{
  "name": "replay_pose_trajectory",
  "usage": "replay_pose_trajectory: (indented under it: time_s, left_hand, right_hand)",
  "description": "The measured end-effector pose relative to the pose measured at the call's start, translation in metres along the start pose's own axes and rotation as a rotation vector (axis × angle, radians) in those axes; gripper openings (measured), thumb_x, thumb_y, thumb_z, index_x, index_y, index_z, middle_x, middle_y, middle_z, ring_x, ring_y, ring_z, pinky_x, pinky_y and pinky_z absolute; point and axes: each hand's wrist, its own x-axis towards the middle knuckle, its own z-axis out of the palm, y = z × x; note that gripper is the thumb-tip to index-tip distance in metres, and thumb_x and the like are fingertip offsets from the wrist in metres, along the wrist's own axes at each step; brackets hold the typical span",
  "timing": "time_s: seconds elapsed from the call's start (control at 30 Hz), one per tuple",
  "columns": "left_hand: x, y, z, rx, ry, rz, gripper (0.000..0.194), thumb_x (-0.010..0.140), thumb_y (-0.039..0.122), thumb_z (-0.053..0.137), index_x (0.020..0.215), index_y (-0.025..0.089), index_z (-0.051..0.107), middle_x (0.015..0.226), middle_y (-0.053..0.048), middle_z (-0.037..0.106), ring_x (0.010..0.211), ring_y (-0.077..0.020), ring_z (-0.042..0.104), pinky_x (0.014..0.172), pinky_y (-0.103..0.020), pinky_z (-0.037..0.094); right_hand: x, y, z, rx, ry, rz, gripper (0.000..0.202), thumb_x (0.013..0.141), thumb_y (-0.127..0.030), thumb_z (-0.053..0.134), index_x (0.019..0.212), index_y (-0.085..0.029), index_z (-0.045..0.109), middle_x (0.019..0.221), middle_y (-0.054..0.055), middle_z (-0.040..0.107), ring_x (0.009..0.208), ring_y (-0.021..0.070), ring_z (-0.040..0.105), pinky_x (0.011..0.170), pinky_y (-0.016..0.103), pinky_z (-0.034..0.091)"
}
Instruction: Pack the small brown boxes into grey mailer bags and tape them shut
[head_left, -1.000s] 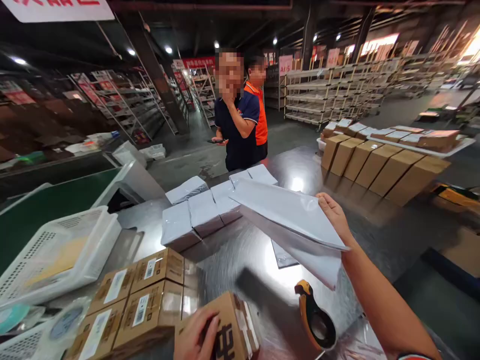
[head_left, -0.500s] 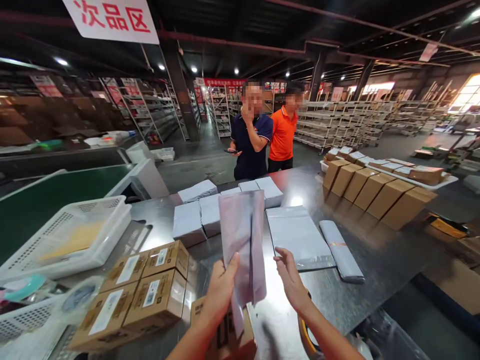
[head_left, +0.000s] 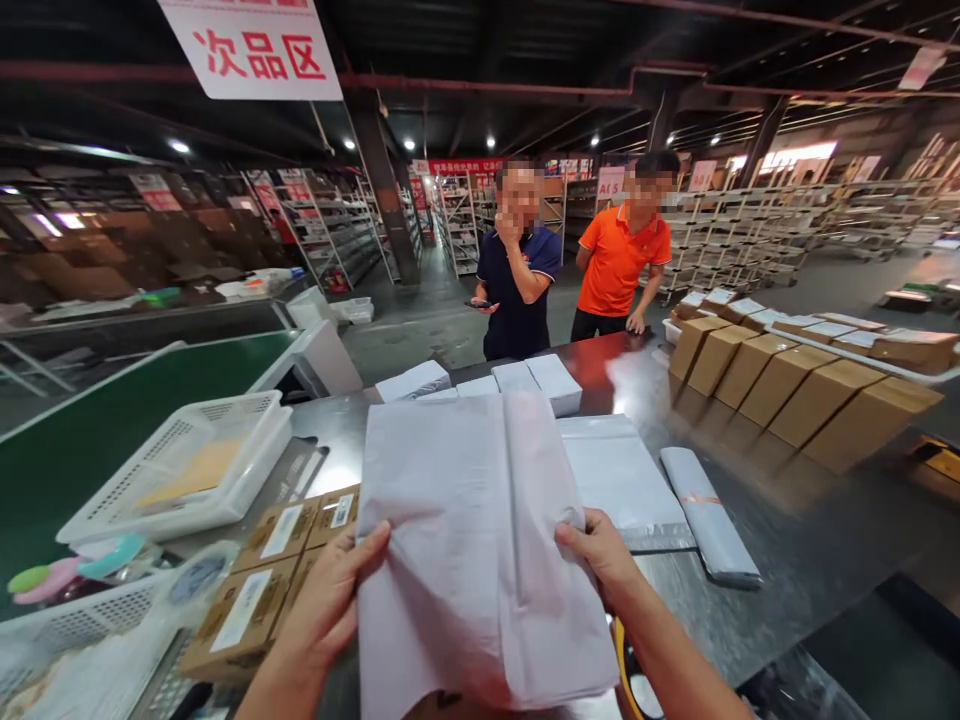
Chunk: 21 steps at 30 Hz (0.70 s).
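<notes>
A pale grey plastic mailing bag [head_left: 442,540] is spread wide in front of me over the table. My left hand [head_left: 337,595] pinches its left edge between thumb and fingers. On the other side, my right hand [head_left: 604,560] grips the right edge, with the thumb on the front. A long fold runs down the bag right of its middle. Behind it lies a flat stack of similar mailing bags [head_left: 626,480], beside a rolled bundle of bags [head_left: 709,515] with a band around it. The bag hides most of what lies beneath it.
Brown cartons with labels [head_left: 259,590] stand at left, near white baskets [head_left: 262,470]. Wrapped white parcels [head_left: 555,380] sit behind the bag. A row of brown boxes [head_left: 780,380] stands at right. A tape roll [head_left: 637,680] lies by my right forearm. Two people [head_left: 517,270] stand across the metal table [head_left: 810,540].
The bag was narrow and folded in my left hand, and my right hand was free. Now it is opened out and both hands hold it. The person in orange has moved right and leans on the table.
</notes>
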Motion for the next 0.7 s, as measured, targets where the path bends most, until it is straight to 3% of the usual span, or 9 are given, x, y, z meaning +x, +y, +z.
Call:
replay_pose_trajectory:
  time_s: [0.1,0.17,0.23,0.3,0.37,0.43,0.53,0.6,0.7]
  left_hand:
    - [0.019,-0.021,-0.002,-0.023,-0.058,-0.022,0.041,0.058,0.011,0.082,0.094,0.015,0.063,0.071,-0.002,0.072,0.055,-0.0149,0.065,0.055,-0.025,0.054]
    - [0.028,-0.04,0.003,0.014,-0.065,0.019,0.06,0.061,0.018,0.085,0.115,0.017,0.058,0.09,-0.006,0.074,0.068,-0.0155,0.069,0.061,-0.024,0.054]
    - [0.028,-0.057,0.014,0.076,-0.082,0.082,0.074,0.067,0.033,0.085,0.132,0.023,0.05,0.119,-0.012,0.068,0.094,-0.0193,0.07,0.072,-0.025,0.054]
    - [0.019,-0.069,0.03,0.108,-0.231,0.065,0.073,0.071,0.053,0.079,0.134,0.025,0.054,0.138,-0.014,0.058,0.123,-0.0249,0.059,0.087,-0.03,0.052]
    - [0.004,-0.075,0.048,0.057,-0.434,-0.086,0.074,0.067,0.07,0.072,0.121,0.02,0.065,0.135,-0.016,0.061,0.133,-0.0315,0.05,0.097,-0.038,0.05]
    - [-0.011,-0.079,0.064,-0.03,-0.524,-0.281,0.074,0.06,0.073,0.074,0.104,0.014,0.071,0.114,-0.018,0.072,0.123,-0.038,0.058,0.096,-0.045,0.051]
    - [-0.022,-0.082,0.077,-0.124,-0.524,-0.446,0.05,0.059,0.049,0.084,0.089,0.012,0.072,0.088,-0.015,0.076,0.101,-0.0366,0.069,0.09,-0.045,0.055]
    - [-0.021,-0.082,0.076,-0.164,-0.498,-0.436,0.033,0.061,0.032,0.085,0.083,0.011,0.071,0.078,-0.012,0.076,0.085,-0.0298,0.073,0.083,-0.039,0.057]
    - [-0.008,-0.075,0.06,-0.151,-0.366,-0.266,0.023,0.063,0.02,0.085,0.077,0.012,0.07,0.069,-0.007,0.074,0.064,-0.0188,0.069,0.066,-0.028,0.057]
  right_hand:
    - [0.0,-0.023,0.005,0.027,0.007,0.005,0.049,0.035,-0.045,0.094,0.058,-0.015,0.062,0.053,-0.002,0.058,0.05,0.0116,0.05,0.049,0.025,0.041]
    - [-0.001,-0.04,0.017,0.027,-0.038,-0.032,0.048,0.034,-0.043,0.094,0.06,-0.016,0.064,0.055,-0.002,0.059,0.052,0.0128,0.051,0.051,0.026,0.042]
    - [-0.002,-0.056,0.034,0.033,-0.104,-0.09,0.048,0.037,-0.044,0.093,0.066,-0.016,0.067,0.058,-0.001,0.061,0.055,0.0141,0.053,0.054,0.027,0.044]
    - [-0.004,-0.068,0.053,0.015,-0.192,-0.144,0.046,0.041,-0.045,0.092,0.069,-0.017,0.068,0.06,-0.001,0.061,0.055,0.0136,0.052,0.054,0.026,0.044]
    - [-0.004,-0.077,0.071,-0.032,-0.304,-0.179,0.042,0.046,-0.044,0.091,0.067,-0.016,0.068,0.059,-0.002,0.06,0.053,0.0118,0.05,0.053,0.025,0.042]
    - [-0.003,-0.081,0.082,-0.063,-0.39,-0.194,0.039,0.051,-0.045,0.089,0.063,-0.016,0.067,0.057,-0.002,0.058,0.052,0.0102,0.048,0.051,0.023,0.039]
    - [-0.004,-0.085,0.081,-0.038,-0.394,-0.159,0.043,0.05,-0.049,0.088,0.066,-0.015,0.067,0.059,-0.001,0.059,0.052,0.0105,0.05,0.051,0.023,0.04]
    - [-0.007,-0.092,0.066,-0.032,-0.323,-0.127,0.047,0.048,-0.052,0.088,0.069,-0.016,0.067,0.06,-0.001,0.061,0.052,0.0117,0.052,0.052,0.024,0.043]
    - [-0.012,-0.116,0.027,-0.133,-0.129,-0.158,0.047,0.048,-0.052,0.088,0.072,-0.017,0.068,0.06,-0.001,0.063,0.052,0.0131,0.055,0.051,0.024,0.045]
